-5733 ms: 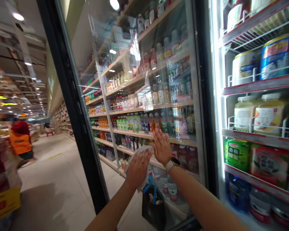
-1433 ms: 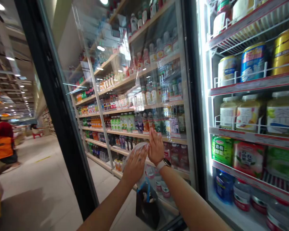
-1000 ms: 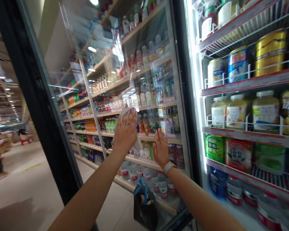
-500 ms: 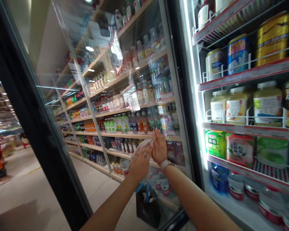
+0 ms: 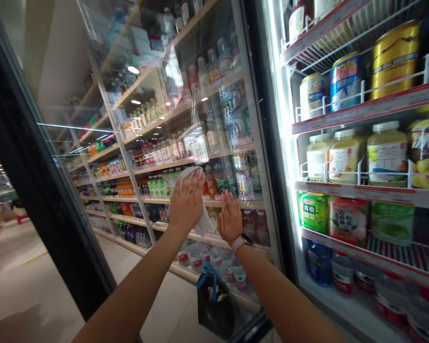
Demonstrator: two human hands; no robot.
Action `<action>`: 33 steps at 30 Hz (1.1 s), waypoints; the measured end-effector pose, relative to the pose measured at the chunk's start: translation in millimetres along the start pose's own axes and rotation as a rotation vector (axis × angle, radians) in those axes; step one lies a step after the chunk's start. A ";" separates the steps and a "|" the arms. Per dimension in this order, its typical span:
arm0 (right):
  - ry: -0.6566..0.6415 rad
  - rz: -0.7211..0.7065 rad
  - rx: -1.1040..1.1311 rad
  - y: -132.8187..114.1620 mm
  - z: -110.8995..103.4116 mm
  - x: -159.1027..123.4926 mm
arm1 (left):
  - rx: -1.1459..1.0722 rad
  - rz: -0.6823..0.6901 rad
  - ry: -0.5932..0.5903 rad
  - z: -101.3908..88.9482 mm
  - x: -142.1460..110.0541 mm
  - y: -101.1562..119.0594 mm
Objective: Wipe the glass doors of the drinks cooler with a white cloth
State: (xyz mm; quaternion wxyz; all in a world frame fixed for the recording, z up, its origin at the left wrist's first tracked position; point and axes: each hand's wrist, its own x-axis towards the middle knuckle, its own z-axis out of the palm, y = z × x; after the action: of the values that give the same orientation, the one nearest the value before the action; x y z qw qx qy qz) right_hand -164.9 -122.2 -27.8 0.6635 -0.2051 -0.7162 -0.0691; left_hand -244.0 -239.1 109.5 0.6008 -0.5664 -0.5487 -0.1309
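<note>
My left hand (image 5: 186, 202) presses a white cloth (image 5: 202, 225) against the glass door (image 5: 69, 90) of an open drinks fridge. The cloth shows above the fingertips and hangs below the palm. To its right, my right hand (image 5: 230, 219) lies flat on the same glass with its fingers stretched out and nothing under them that I can see. A watch (image 5: 242, 240) is on my right wrist.
The lit fridge holds bottles, cans (image 5: 345, 81) and jars (image 5: 386, 152) on wire-fronted shelves at the right. Through the glass show long drink shelves (image 5: 153, 169) and a dark bag (image 5: 216, 307) with blue handles on the floor. The door's black frame (image 5: 45, 190) slants down the left.
My left hand and the cloth have moved left and up across the glass, away from my right hand. My right hand stays on the glass. The view has shifted slightly.
</note>
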 end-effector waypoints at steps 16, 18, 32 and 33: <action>0.023 -0.020 -0.035 2.5 2.5 -0.9 | -0.061 0.311 -0.171 -8.5 -166.3 -15.9; 0.024 -0.019 -0.036 1.8 2.7 -0.8 | -0.030 0.247 -0.153 -22.1 -136.7 -43.9; -0.058 0.080 0.050 -45.0 -20.2 4.2 | 0.049 -0.255 0.020 -51.3 -101.3 -72.0; -0.081 0.036 0.079 -60.0 -23.2 8.4 | 0.056 -0.251 0.023 -50.5 -108.7 -66.7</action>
State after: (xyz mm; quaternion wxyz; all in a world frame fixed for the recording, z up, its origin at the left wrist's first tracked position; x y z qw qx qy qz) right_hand -166.9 -183.5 -6.7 0.6425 -0.1943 -0.7409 -0.0205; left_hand -309.7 -352.8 69.8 0.6016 -0.4745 -0.6119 -0.1962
